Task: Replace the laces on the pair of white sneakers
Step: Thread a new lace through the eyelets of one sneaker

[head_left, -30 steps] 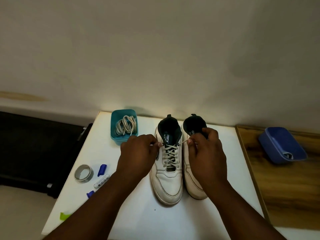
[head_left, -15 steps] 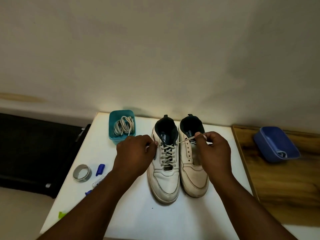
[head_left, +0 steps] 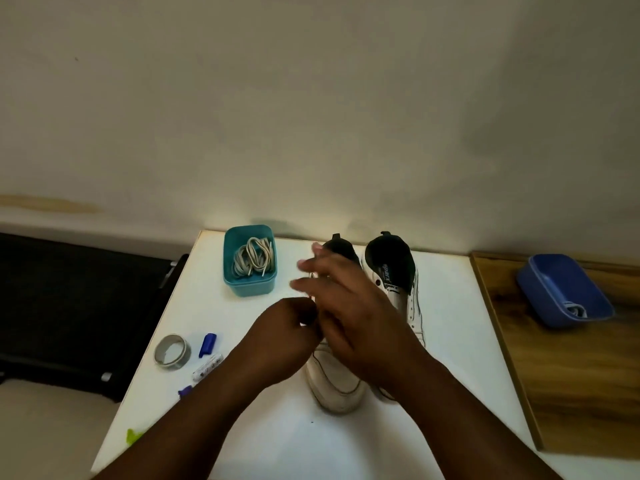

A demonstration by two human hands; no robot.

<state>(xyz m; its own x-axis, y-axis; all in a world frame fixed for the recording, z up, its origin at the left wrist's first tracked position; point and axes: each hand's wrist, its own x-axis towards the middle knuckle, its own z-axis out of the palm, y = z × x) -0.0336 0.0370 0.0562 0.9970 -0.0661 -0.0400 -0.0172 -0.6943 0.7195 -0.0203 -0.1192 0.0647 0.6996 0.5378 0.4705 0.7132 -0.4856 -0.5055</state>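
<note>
Two white sneakers (head_left: pixel 398 289) stand side by side, toes toward viewer.

Smooth white tabletop (head_left: pixel 450 327), wood-grain board (head_left: pixel 571 375), glossy teal plastic tub (head_left: pixel 250 287)

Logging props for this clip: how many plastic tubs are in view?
2. A teal tub holding coiled laces sits at the white table's far left; a blue tub lies on the wooden surface to the right. None seems hidden.

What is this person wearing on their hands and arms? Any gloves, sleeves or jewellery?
Nothing that shows. The left hand and right hand are bare, with no gloves, and no rings can be made out, though the right hand's fingers are blurred. Both forearms are bare down to the frame's lower edge: no sleeves, watch or bracelet in view.
</note>
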